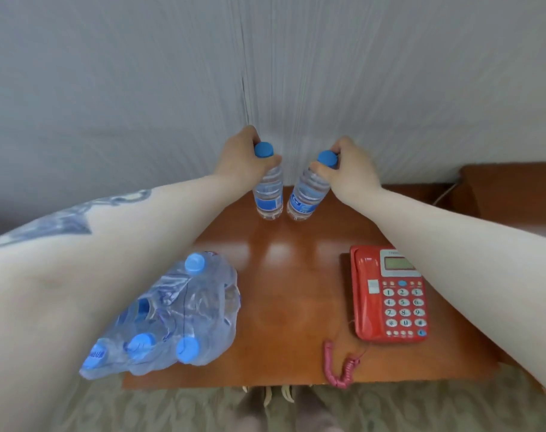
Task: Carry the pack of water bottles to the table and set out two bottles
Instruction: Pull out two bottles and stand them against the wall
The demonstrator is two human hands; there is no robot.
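Two clear water bottles with blue caps stand side by side at the far edge of the brown wooden table (281, 285). My left hand (242, 157) grips the neck of the left bottle (268, 194). My right hand (348, 168) grips the neck of the right bottle (307, 194), which leans slightly inward. The torn plastic pack of water bottles (172, 319) lies at the table's near left corner, with several blue-capped bottles still inside, partly hidden under my left forearm.
A red telephone (390, 294) sits on the table's right side, its pink coiled cord (340, 366) hanging over the front edge. A grey wall rises right behind the table. Brown furniture (511, 188) stands at the right. Patterned carpet lies below.
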